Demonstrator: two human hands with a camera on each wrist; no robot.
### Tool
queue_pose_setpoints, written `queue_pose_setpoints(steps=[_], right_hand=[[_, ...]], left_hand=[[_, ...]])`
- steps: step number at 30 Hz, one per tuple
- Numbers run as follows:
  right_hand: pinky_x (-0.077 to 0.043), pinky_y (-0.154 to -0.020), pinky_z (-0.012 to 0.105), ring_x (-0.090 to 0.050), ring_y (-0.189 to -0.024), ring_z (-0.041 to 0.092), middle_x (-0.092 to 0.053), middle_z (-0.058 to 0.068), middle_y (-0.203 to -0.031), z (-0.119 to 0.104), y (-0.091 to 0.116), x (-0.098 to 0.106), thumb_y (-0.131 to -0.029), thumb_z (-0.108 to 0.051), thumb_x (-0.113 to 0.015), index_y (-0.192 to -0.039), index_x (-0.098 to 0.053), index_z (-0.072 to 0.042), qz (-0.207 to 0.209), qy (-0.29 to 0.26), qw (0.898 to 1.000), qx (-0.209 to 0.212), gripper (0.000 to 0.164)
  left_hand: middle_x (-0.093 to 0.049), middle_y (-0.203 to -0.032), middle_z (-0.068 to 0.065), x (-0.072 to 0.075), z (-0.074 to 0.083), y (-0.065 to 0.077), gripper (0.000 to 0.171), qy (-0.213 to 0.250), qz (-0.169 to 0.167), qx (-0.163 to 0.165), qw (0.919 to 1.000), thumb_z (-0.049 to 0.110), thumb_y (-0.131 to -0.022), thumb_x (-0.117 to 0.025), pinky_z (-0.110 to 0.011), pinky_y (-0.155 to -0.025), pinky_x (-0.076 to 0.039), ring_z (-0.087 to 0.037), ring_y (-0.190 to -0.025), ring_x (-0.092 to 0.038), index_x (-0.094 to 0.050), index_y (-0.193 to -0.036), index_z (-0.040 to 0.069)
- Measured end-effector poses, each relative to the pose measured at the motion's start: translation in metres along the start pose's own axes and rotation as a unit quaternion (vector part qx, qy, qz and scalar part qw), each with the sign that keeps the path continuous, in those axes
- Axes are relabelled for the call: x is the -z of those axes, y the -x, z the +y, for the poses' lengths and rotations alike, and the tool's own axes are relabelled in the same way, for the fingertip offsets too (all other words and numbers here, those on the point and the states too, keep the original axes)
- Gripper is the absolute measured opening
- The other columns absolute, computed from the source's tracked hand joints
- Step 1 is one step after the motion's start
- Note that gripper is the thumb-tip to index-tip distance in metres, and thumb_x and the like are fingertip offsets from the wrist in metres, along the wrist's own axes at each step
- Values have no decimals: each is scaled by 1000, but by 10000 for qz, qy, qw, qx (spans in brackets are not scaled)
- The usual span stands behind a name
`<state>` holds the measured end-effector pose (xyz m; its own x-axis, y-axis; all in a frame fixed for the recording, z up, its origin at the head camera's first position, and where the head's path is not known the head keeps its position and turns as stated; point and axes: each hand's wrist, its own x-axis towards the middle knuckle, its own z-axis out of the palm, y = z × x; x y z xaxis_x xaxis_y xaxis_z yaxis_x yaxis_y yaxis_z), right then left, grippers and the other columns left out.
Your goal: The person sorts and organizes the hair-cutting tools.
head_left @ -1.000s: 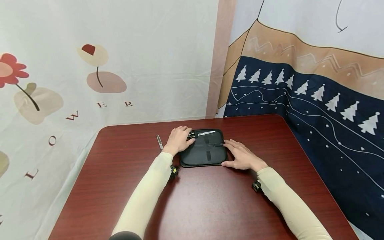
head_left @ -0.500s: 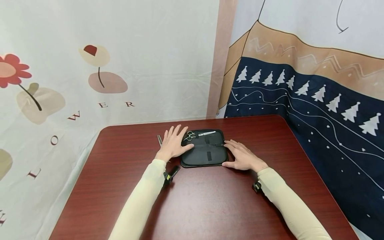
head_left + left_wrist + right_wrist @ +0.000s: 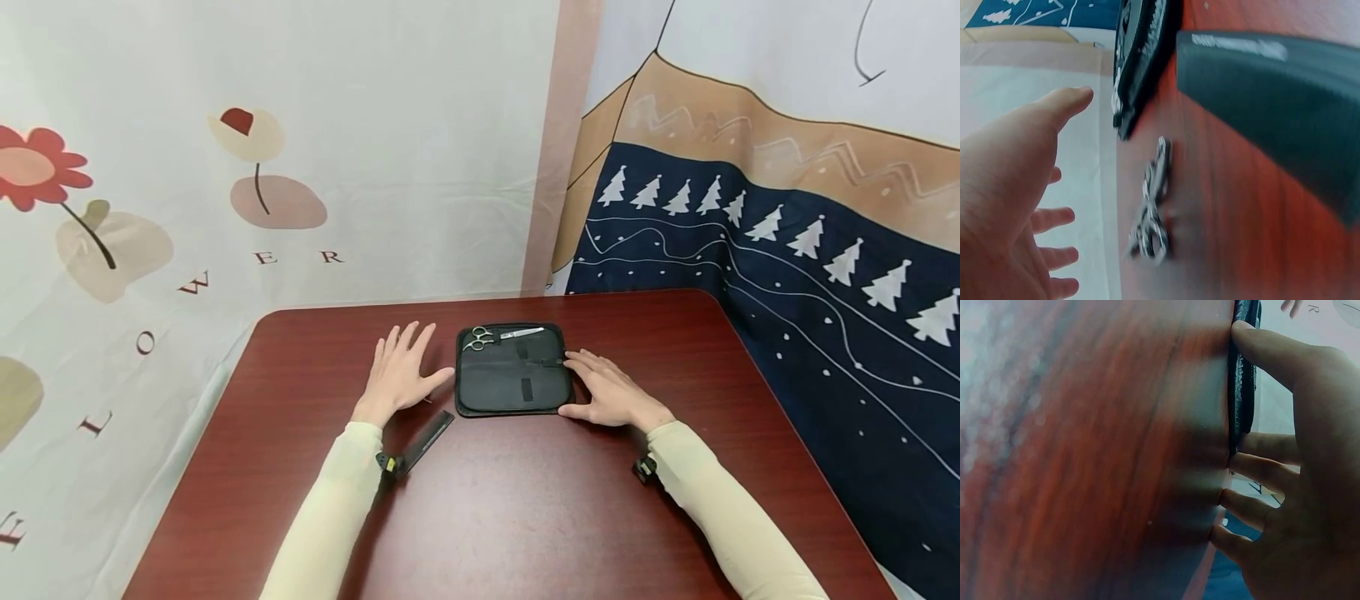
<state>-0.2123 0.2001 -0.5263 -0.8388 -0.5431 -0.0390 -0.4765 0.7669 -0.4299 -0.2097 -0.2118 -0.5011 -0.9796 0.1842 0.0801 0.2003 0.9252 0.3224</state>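
Note:
A black zip-edged scissors case (image 3: 513,383) lies on the table, with a pair of silver scissors (image 3: 517,333) held along its far side. My left hand (image 3: 397,375) hovers left of the case, fingers spread and straight, holding nothing. Below it, in the left wrist view, a second pair of scissors (image 3: 1150,209) rests on the tabletop; the hand mostly hides it in the head view. My right hand (image 3: 611,392) rests at the case's right edge, thumb at the near corner and fingers extended along the side. In the right wrist view the thumb touches the edge of the case (image 3: 1244,381).
The dark red wooden table (image 3: 525,517) has rounded far corners. Behind it hang a pale printed curtain (image 3: 412,150) and a navy curtain with white trees (image 3: 757,258). A black flat piece (image 3: 429,437) juts out at my left wrist.
My left hand has moved off the case and its scissors, to the left, and its fingers have spread. The scissors in the case are uncovered. My right hand has stayed at the case's edge.

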Motion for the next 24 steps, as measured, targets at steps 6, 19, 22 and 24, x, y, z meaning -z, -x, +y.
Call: queue_pose_setpoints(steps=[6,19,22,24], right_hand=[[-31,-138,68,-35,-170,49,-45,22,-178,0,1,0,-97,-50,-84,-165,-52,1,20,39,10000,-17,91],[-32,-137,69,-37,-169,50,-45,23,-178,-1,2,0,-97,-50,-85,-165,-52,2,82,16,10000,13,92],[-33,-137,70,-37,-168,50,-46,24,-177,-1,2,0,-97,-50,-84,-164,-52,3,107,32,9999,61,91],[-33,-137,69,-37,-169,50,-46,24,-177,-1,1,-1,-97,-50,-84,-164,-52,3,104,26,9999,69,91]], left_hand=[[-37,-181,-24,2,-16,16,94,-69,70,170,9998,62,-103,-71,-79,-137,-22,-59,-169,-27,-36,-177,16],[-48,-174,-25,2,-23,34,93,-207,49,557,9982,64,-99,-72,-76,-130,-38,-54,-162,-43,-46,-171,11],[-53,-170,-25,0,-21,36,91,-236,69,720,9971,66,-98,-72,-75,-124,-45,-51,-158,-49,-53,-165,7],[-56,-167,-25,-1,-19,38,88,-249,75,809,9964,67,-98,-72,-75,-120,-49,-52,-155,-52,-58,-159,5]])
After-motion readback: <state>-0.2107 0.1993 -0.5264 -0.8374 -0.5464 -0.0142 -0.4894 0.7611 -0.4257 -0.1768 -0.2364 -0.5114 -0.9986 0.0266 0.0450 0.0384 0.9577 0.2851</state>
